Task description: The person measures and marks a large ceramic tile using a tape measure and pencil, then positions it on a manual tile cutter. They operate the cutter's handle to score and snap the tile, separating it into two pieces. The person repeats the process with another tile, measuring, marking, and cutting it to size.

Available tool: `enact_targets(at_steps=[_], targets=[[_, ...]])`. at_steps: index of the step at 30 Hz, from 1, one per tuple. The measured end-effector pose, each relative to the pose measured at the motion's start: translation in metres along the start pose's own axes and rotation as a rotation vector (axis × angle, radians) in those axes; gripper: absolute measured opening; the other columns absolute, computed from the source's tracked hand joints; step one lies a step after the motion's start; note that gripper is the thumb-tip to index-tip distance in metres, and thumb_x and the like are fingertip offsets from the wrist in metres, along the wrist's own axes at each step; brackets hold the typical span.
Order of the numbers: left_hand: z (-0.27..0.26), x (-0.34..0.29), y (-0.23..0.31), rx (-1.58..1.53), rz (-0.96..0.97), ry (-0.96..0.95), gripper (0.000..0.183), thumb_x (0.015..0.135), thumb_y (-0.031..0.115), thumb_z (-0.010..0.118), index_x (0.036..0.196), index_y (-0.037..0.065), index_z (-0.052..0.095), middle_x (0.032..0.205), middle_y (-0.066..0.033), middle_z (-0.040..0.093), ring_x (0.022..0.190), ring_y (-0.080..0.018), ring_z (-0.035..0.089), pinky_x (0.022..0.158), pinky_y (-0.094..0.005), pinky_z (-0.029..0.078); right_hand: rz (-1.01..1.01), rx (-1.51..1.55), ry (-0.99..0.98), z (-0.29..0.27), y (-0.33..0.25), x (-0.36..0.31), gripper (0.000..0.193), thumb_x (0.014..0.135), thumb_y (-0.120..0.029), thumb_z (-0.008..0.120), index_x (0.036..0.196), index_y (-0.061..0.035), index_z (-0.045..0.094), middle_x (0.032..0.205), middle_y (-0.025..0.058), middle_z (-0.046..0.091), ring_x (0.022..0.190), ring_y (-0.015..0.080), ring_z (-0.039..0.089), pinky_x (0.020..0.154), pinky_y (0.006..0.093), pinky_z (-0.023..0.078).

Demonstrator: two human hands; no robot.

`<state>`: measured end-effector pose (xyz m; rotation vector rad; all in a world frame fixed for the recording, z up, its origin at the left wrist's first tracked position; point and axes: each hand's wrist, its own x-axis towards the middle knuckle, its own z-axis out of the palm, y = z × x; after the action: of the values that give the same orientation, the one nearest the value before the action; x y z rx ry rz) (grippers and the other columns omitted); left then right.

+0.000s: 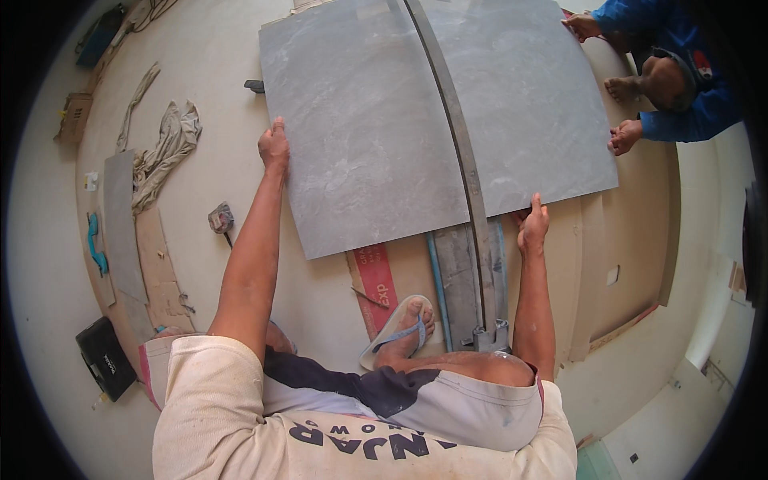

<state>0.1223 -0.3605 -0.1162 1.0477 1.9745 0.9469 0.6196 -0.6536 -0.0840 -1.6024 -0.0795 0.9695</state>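
A large grey tile (364,136) lies flat across a manual tile cutter, whose long metal rail (453,112) runs over its face from the far edge toward me. My left hand (274,146) grips the tile's left edge, thumb up. At the near edge, right of the rail, my right hand (532,227) holds the tile with its fingers partly hidden beneath it. The cutter's grey bed (458,276) shows under the near edge, and its carriage (490,334) sits at the rail's near end, beside my sandalled foot.
A co-worker's hand (626,137) in a blue sleeve is at the tile's right edge, the other farther up. Red-printed cardboard (373,280) lies below the tile. To the left are a crumpled cloth (170,148), a narrow grey tile strip (124,232) and a black case (106,358).
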Motion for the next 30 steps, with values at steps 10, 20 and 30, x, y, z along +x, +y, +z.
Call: enact_targets(at_steps=[10,20,30], targets=[[-0.008,-0.006,0.011,0.114,0.060,0.058,0.053,0.092,0.045,0.064,0.067,0.000,0.052,0.068,-0.0088,0.055,0.067,-0.0211,0.049,0.066,-0.0387,0.043,0.000,-0.379,0.012,-0.052,-0.019,-0.068,0.043,0.103,-0.034,0.051,0.132,-0.0026,0.046,0.107,0.0133,0.062,0.094,0.0225,0.066,0.082,0.0349,0.055],[-0.020,-0.004,0.038,0.493,0.176,0.233,0.054,0.087,0.042,0.068,0.116,-0.002,0.057,0.113,-0.0194,0.062,0.105,-0.0358,0.060,0.095,-0.0439,0.046,-0.009,-0.491,0.048,-0.119,-0.022,-0.121,0.037,0.103,-0.035,0.051,0.123,-0.0044,0.053,0.095,0.0080,0.064,0.085,0.0169,0.066,0.076,0.0298,0.054],[0.026,-0.143,0.100,0.225,0.800,-0.105,0.026,0.088,0.020,0.069,0.104,0.001,0.062,0.094,-0.0144,0.063,0.091,-0.0301,0.061,0.083,-0.0407,0.048,0.104,-0.815,-0.146,-0.213,-0.010,-0.381,0.028,0.097,-0.024,0.058,0.115,-0.0025,0.059,0.094,0.0075,0.066,0.087,0.0195,0.065,0.078,0.0322,0.051]])
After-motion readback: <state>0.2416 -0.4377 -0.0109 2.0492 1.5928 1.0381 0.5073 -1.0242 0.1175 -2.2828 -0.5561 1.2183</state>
